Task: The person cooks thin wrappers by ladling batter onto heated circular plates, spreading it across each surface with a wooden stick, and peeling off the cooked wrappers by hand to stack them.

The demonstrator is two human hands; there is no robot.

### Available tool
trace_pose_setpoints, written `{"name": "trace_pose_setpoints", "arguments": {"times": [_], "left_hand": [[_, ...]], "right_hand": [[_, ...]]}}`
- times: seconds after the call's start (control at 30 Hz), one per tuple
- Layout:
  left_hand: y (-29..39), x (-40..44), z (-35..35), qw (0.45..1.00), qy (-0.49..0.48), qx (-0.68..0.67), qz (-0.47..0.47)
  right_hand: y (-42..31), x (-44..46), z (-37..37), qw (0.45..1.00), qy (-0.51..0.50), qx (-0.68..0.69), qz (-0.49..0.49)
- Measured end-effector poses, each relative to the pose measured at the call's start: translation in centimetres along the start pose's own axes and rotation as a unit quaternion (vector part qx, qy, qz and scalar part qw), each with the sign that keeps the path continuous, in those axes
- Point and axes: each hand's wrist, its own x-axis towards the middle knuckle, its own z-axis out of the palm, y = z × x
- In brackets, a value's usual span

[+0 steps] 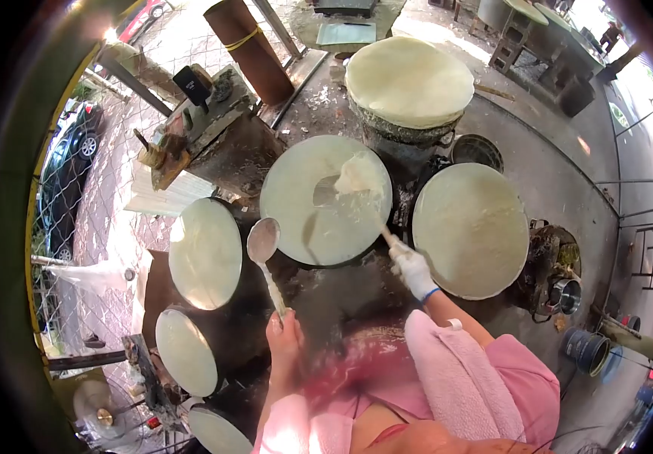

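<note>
My left hand (285, 334), bare, is closed round the handle of a ladle (263, 240) whose bowl is coated with pale batter. The bowl is raised near the left edge of the middle round griddle (296, 178). My right hand (415, 274), in a white glove, grips a tool with a wooden handle (386, 229) that reaches over the same griddle. Pale, batter-like stuff (361, 174) lies at the tool's far end, so I cannot make out its head. The griddle's surface is pale, with a darker patch left of that end.
Another round griddle (471, 231) stands close on the right. A thick pale round stack (409, 82) tops a drum behind. Pale discs (205, 253) line the left. A brick stand (235, 151), a rusty pipe (249, 51) and a metal pot (566, 293) are nearby.
</note>
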Motion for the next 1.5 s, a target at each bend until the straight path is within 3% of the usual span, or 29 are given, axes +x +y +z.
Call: {"name": "trace_pose_setpoints", "arguments": {"times": [0.07,0.1,0.13,0.23,0.33,0.4,0.47,0.53,0.6,0.67,0.7,0.83,0.97,1.07,1.1,1.13,1.2,1.3,1.4,1.47,1.5], "left_hand": [[0.0,-0.9,0.5,1.0,0.005,0.0,0.004],[-0.2,-1.2,0.5,1.0,0.009,0.004,-0.001],[-0.4,-1.3,0.6,1.0,0.012,0.007,-0.004],[-1.2,-1.2,0.3,1.0,0.004,0.005,0.002],[-0.6,-0.1,0.2,0.999,-0.015,0.01,0.026],[0.0,1.5,0.3,0.998,-0.03,0.023,0.045],[0.5,4.4,0.2,0.995,-0.052,0.04,0.073],[1.2,7.6,0.1,0.992,-0.084,0.038,0.087],[2.3,11.0,0.1,0.987,-0.124,0.045,0.094],[3.8,14.6,0.5,0.981,-0.156,0.063,0.092],[4.7,16.2,1.0,0.979,-0.175,0.059,0.08],[6.6,23.3,4.2,0.972,-0.226,0.038,0.049],[6.2,25.9,6.1,0.955,-0.291,0.061,0.018],[3.0,25.4,5.7,0.963,-0.261,0.07,-0.01],[2.5,24.0,5.4,0.967,-0.245,0.053,-0.05],[1.9,22.4,4.9,0.968,-0.237,0.031,-0.07],[0.5,19.9,4.0,0.969,-0.231,-0.006,-0.092],[0.4,16.7,3.9,0.963,-0.182,-0.121,-0.157],[1.3,15.9,4.0,0.955,-0.2,-0.124,-0.18],[0.6,16.8,4.8,0.941,-0.199,-0.177,-0.206],[0.8,16.5,5.5,0.932,-0.189,-0.215,-0.225]], "right_hand": [[0.3,2.1,-2.4,0.996,0.004,0.026,0.082],[0.5,1.9,-2.2,0.998,-0.015,-0.003,0.066],[0.6,1.8,-1.9,0.992,-0.059,0.034,0.11],[-1.0,-0.7,-1.5,0.98,-0.141,-0.021,0.137],[-2.4,0.8,-2.2,0.99,-0.1,-0.101,0.011],[-0.9,3.6,-3.2,0.994,-0.074,-0.073,-0.023],[-2.1,2.2,-1.5,0.982,-0.096,-0.157,0.045],[-2.2,0.0,0.1,0.979,-0.127,-0.152,0.055],[-1.6,-0.7,0.5,0.971,-0.121,-0.2,0.047],[1.0,0.9,-0.3,0.977,-0.108,-0.183,-0.036],[0.4,0.5,0.1,0.978,-0.066,-0.189,-0.053],[1.8,-2.5,2.7,0.951,-0.052,-0.301,-0.049],[5.8,-6.0,1.5,0.977,0.099,-0.159,-0.103],[9.6,-6.5,5.0,0.977,0.167,-0.132,-0.037],[10.4,-6.3,7.8,0.979,0.158,-0.122,-0.038],[11.6,-5.9,10.3,0.992,0.122,-0.02,-0.029],[13.0,-4.3,12.9,0.997,0.06,-0.017,-0.047],[6.5,-5.7,11.9,1.0,0.013,-0.012,0.016],[7.9,-3.3,8.8,0.994,0.097,0.015,-0.041],[9.9,-2.8,9.5,0.991,0.033,-0.123,-0.046],[9.0,-3.7,10.8,0.997,-0.016,-0.076,-0.003]]}}
